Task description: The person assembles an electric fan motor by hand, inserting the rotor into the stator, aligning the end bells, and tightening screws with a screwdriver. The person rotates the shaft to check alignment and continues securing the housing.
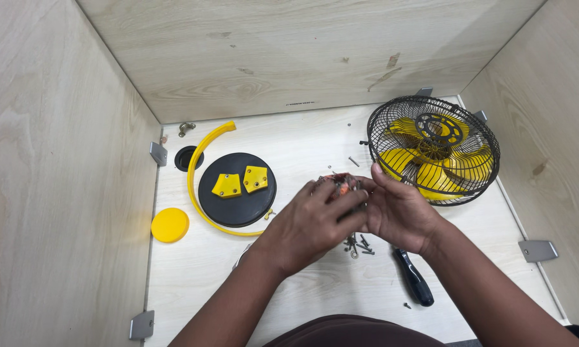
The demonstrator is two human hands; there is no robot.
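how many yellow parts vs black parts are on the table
Yellow: 5 - round cap, curved guard strip, two small blocks, fan blade set inside the cage
Black: 4 - round base disc, wire fan cage, ring, screwdriver handle
Total: 9
Loose screws not counted; the small part in both hands is mostly hidden.

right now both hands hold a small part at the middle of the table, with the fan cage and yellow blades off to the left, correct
Not quite: in the head view the fan cage with yellow blades sits to the right. The left hand and right hand do hold a small part mid-table.
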